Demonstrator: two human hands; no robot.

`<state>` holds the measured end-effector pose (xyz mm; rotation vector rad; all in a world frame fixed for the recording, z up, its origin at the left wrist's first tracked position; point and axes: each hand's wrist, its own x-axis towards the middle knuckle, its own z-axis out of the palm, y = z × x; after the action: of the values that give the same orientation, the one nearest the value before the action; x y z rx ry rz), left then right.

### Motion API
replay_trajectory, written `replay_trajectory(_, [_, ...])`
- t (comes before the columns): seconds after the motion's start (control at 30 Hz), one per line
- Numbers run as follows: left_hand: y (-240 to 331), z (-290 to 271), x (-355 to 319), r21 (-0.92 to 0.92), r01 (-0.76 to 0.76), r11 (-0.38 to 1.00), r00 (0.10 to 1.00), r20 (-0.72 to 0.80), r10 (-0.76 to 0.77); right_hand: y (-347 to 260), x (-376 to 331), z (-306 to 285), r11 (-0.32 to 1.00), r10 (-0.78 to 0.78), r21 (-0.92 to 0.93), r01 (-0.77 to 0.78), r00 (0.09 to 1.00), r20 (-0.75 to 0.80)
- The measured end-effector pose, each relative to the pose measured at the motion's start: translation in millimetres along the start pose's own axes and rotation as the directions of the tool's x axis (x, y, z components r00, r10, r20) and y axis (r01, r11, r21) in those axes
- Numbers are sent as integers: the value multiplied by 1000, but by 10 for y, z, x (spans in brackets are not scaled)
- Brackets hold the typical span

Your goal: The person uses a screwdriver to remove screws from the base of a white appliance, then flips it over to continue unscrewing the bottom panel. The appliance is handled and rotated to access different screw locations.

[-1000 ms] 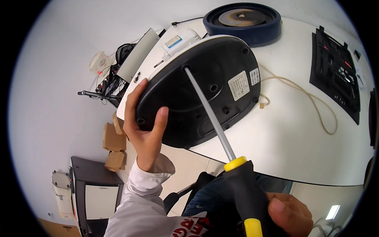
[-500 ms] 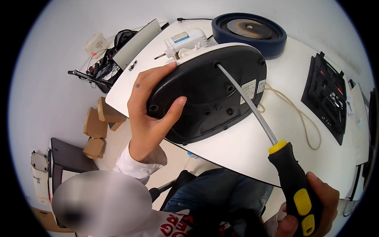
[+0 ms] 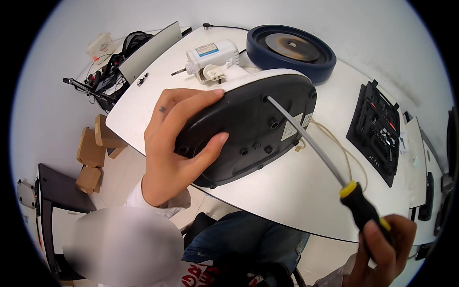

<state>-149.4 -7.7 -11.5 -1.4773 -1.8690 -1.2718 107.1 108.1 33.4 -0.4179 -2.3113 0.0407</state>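
My left hand (image 3: 167, 143) grips the left side of a fan base (image 3: 229, 126), thumb on its black underside and fingers over the rim. The base is tilted up, so its screw holes face me. A white fan motor (image 3: 213, 56) with a bare metal shaft lies behind it on the table, close to the white neck. In my right hand (image 3: 389, 244) is a long screwdriver (image 3: 356, 198) with a black and yellow handle. Its tip sits in a hole near the base's upper edge; any screw inside is hidden.
A dark blue round appliance (image 3: 256, 56) with a scorched metal disc stands at the back. On the right lies an open black tool case (image 3: 356, 129). A beige cord (image 3: 345, 146) loops over the white table (image 3: 287, 191). Cardboard boxes (image 3: 91, 148) are on the floor at left.
My right hand has shifted its grip up the handle, and the handle has turned. The screwdriver tip stays in the same hole. The whole view has shifted slightly.
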Motion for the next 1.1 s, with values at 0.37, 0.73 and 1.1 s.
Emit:
replay_trajectory(0.37, [37, -19, 28, -19, 51, 999, 998, 49, -50, -159, 26, -116, 994, -102, -20, 108, 974, 201])
replay_trajectory(0.73, [6, 28, 32, 2, 24, 1000, 999, 48, -24, -26, 26, -60, 987, -135, 114, 113, 969, 205])
replay_trajectory(1.1, [-12, 24, 4, -11, 45, 999, 997, 56, -44, -185, 84, -167, 996, -77, -21, 85, 962, 263])
